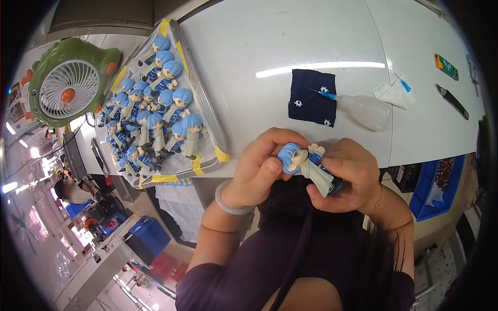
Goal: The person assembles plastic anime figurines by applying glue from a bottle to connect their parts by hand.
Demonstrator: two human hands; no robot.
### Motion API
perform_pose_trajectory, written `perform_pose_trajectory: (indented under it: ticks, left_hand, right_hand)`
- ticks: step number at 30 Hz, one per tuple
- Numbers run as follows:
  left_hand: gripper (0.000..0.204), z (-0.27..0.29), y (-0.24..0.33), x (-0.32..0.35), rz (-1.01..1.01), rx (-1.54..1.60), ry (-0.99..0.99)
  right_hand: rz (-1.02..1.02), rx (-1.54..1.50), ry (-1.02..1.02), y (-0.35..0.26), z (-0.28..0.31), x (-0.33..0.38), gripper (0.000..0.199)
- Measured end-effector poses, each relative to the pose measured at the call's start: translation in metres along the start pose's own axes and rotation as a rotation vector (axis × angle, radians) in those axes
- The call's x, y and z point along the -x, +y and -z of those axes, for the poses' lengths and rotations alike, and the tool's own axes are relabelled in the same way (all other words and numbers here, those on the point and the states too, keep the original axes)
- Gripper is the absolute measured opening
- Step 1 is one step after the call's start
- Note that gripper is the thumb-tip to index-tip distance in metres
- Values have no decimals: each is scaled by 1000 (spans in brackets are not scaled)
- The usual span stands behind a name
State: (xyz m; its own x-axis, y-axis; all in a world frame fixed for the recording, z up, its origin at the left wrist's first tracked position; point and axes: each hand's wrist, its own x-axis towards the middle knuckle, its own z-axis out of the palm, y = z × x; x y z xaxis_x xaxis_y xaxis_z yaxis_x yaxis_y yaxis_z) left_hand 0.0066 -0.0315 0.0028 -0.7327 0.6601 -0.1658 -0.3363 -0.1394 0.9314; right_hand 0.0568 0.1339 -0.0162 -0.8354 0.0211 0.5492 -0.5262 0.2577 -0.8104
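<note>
Between my two hands lies a small figurine (317, 175) with blue hair, a pale long robe and dark feet. My left hand (264, 166) has its fingers and thumb closed about the blue-haired head. The robe and feet are pinched by my right hand (353, 173), thumb on the body. Beyond my hands, a dark navy cloth (306, 106) with small white elephant shapes lies on the white table. A translucent squeeze bottle (369, 112) with a blue-hubbed needle rests partly on that cloth, its needle pointing left.
At the left, a metal tray (220, 140) with yellow tape on its rim holds many similar figurines (155, 122). A green animal-shaped fan (67, 85) stands beyond it. On the right are a white tissue (397, 95), a black cutter (452, 101) and a blue bin (438, 194) below the table.
</note>
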Motion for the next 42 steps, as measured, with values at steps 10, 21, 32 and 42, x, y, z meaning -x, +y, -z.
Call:
perform_pose_trajectory:
  ticks: [10, 21, 32, 42]
  left_hand:
    - [42, 1, -8, 3, -77, -18, 1]
    - [35, -1, -12, 5, -153, -51, 1]
    - [42, 9, -12, 0, -60, -51, -49]
    - [36, 6, -5, 0, -8, 102, -38]
  right_hand:
    - [206, 204, 22, 2, -8, 11, 32]
    - [308, 273, -27, 4, -7, 13, 21]
    - [-278, 872, -232, -3, 52, -21, 52]
    - [-290, 377, -182, -13, 56, -15, 37]
